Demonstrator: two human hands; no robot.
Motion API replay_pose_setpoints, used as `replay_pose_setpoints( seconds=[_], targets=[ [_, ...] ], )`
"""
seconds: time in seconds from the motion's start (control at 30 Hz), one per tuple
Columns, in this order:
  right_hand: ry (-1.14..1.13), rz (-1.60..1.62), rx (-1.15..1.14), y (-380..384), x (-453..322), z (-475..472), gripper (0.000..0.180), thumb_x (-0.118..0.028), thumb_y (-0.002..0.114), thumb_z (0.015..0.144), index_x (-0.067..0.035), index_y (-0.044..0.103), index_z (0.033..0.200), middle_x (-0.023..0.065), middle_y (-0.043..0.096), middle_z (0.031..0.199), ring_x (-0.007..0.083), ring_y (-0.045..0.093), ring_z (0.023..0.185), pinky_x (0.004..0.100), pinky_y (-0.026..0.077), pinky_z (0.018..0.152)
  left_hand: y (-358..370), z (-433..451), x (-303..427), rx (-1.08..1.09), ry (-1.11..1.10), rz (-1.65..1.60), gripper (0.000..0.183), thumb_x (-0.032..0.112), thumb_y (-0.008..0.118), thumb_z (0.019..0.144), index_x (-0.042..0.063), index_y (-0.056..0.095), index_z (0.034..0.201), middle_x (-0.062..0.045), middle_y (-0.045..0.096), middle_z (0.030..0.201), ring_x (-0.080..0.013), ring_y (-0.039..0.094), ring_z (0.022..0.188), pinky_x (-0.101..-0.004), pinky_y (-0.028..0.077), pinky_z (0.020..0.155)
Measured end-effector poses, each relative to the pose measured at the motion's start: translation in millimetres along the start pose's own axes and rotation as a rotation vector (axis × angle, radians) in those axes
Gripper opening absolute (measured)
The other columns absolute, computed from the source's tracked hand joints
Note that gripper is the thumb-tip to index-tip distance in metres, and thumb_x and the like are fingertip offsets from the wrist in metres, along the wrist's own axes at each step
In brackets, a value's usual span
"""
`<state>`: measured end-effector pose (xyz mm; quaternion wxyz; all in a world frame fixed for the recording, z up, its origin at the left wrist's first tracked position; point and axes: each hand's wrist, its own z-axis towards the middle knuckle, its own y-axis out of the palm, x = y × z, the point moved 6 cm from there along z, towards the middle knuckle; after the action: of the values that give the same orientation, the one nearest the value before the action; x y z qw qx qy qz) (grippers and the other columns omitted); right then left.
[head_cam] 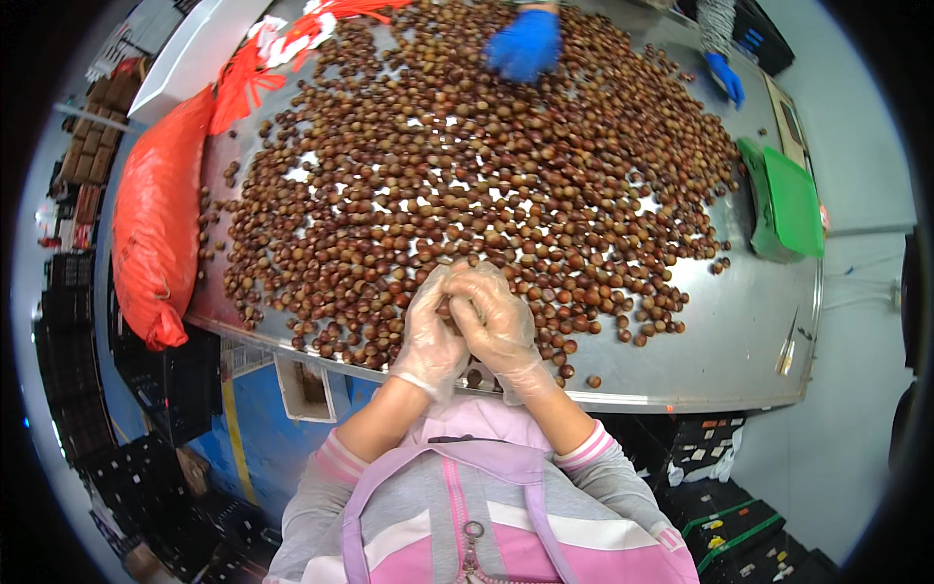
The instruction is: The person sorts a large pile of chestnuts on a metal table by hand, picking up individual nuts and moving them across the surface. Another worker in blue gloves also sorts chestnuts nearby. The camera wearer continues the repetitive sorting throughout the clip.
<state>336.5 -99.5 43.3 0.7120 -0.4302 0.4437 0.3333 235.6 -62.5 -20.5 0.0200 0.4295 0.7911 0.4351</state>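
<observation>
Round brown chestnuts (467, 212) lie in a broad, mostly single layer over a stainless steel table (719, 350). My left hand (430, 328) and my right hand (498, 314) meet at the table's near edge, both in clear plastic gloves. Their fingers curl inward and touch each other above the nearest chestnuts. Brown shows in the gap between the palms, but whether a chestnut is held there is hidden by the fingers. A few loose chestnuts lie just right of my right wrist, one (594, 382) close to the rim.
A full red plastic sack (157, 226) rests at the left edge beside a white bin (193, 55) and red bags (241, 87). A blue-gloved co-worker's hand (524, 45) reaches over the far chestnuts; another blue glove (725, 79) is far right. A green plastic basket (792, 201) and pointed tools (786, 356) lie right.
</observation>
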Motion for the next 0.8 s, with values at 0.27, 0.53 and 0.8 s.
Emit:
replay_pose_setpoints(
  seconds=[0.27,0.53,0.8],
  targets=[
    [0.377,0.585,0.104,62,-3,25,0.048,-0.034,0.041,0.111,0.001,0.061,0.137,0.0127,0.059,0.144,0.0237,0.054,0.134,0.0369,0.038,0.115,41,-21,71,-0.018,0.650,1.026,0.056,0.029,0.052,0.105,0.001,0.044,0.153,-0.017,0.045,0.157,-0.0278,0.043,0.144,-0.0361,0.033,0.120],
    [0.696,1.273,0.352,164,-6,57,0.034,-0.033,0.061,0.102,-0.006,0.067,0.121,0.0070,0.066,0.113,0.0159,0.064,0.101,0.0297,0.054,0.094,33,-52,176,-0.144,0.787,1.102,0.059,0.036,0.037,0.110,0.001,0.037,0.157,-0.018,0.050,0.150,-0.0270,0.051,0.137,-0.0383,0.038,0.116],
    [0.712,1.876,0.254,299,-45,96,0.021,-0.022,0.062,0.099,-0.003,0.068,0.107,0.0156,0.066,0.116,0.0296,0.063,0.108,0.0455,0.055,0.098,-23,-51,297,-0.130,0.823,0.557,0.062,0.042,0.032,0.113,-0.007,0.045,0.148,-0.020,0.056,0.141,-0.0269,0.054,0.133,-0.0379,0.039,0.117]
  ],
)
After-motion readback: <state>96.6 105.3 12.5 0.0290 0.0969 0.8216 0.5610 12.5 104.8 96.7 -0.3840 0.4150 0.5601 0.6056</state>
